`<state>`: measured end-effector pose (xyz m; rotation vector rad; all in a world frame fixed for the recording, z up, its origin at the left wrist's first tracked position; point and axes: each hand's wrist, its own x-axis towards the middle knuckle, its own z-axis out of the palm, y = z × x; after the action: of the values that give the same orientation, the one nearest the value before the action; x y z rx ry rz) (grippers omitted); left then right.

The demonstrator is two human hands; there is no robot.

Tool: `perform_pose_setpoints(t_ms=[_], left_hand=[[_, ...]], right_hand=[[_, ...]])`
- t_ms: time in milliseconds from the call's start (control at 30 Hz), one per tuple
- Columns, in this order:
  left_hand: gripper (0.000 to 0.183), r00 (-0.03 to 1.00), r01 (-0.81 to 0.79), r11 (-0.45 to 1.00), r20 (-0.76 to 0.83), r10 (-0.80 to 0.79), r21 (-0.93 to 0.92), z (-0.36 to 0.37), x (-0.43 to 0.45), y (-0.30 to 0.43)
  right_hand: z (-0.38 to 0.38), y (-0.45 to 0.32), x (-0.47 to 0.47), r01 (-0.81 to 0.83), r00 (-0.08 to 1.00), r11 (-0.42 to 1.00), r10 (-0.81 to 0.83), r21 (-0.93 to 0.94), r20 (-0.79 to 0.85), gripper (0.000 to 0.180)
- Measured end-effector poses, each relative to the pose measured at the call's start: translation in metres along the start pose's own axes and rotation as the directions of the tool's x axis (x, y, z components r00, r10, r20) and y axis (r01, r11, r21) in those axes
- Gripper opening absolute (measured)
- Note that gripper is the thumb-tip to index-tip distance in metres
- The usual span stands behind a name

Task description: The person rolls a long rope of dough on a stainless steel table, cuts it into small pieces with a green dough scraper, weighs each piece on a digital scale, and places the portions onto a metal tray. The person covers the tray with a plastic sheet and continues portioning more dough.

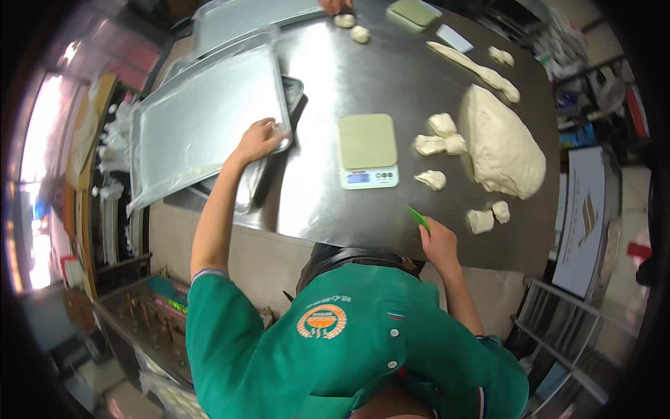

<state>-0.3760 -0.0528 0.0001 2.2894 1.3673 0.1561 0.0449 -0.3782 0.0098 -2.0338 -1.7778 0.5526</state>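
My left hand (259, 140) is at the near right corner of a metal baking tray (209, 110) lined with clear film. Something pale and blurred shows at its fingertips; whether that is dough or film I cannot tell. In my right hand (439, 243), over the table's near edge, is a green plastic dough scraper (417, 217). A digital kitchen scale (368, 144) with a light green platform sits between the hands. Right of it lie a cluster of dough pieces (442, 128), a single dough piece (431, 179) and two more dough pieces (480, 221). Beyond them rests a large dough mass (500, 141).
Another tray (251, 183) lies under the lined one. At the far side, another person's hand (335, 5) is by two dough balls (359, 34). A second scale (413, 13), a white card-like object (454, 39) and a long dough strip (473, 68) lie on the steel table (324, 209).
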Motion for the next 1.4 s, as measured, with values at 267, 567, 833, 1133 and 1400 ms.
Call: perform_pose_setpoints(t_ms=[267, 567, 833, 1133, 1400], left_hand=[[0.047, 0.810, -0.457, 0.828, -0.536, 0.238, -0.325, 0.052, 0.071, 0.196], [0.063, 0.938, -0.345, 0.923, 0.023, 0.347, 0.167, 0.203, 0.132, 0.329], [0.065, 0.719, -0.281, 0.960, -0.665, 0.200, -0.016, 0.137, 0.036, 0.235], [0.045, 0.889, -0.449, 0.887, -0.146, 0.433, -0.105, 0.234, 0.044, 0.325], [0.031, 0.838, -0.455, 0.845, -0.457, 0.300, -0.281, 0.261, -0.007, 0.317]], right_hand=[[0.008, 0.033, -0.018, -0.067, 0.997, 0.989, 0.073, -0.133, 0.037, 0.012], [-0.013, 0.076, -0.039, -0.236, 0.971, 0.972, 0.235, -0.023, -0.031, 0.017], [-0.047, 0.099, -0.030, -0.264, 0.964, 0.955, 0.266, 0.137, 0.004, 0.019], [-0.019, 0.100, -0.018, -0.071, 0.997, 0.995, 0.071, -0.065, 0.005, 0.016], [-0.030, 0.078, 0.009, -0.044, 0.999, 0.994, 0.043, 0.098, 0.010, 0.016]])
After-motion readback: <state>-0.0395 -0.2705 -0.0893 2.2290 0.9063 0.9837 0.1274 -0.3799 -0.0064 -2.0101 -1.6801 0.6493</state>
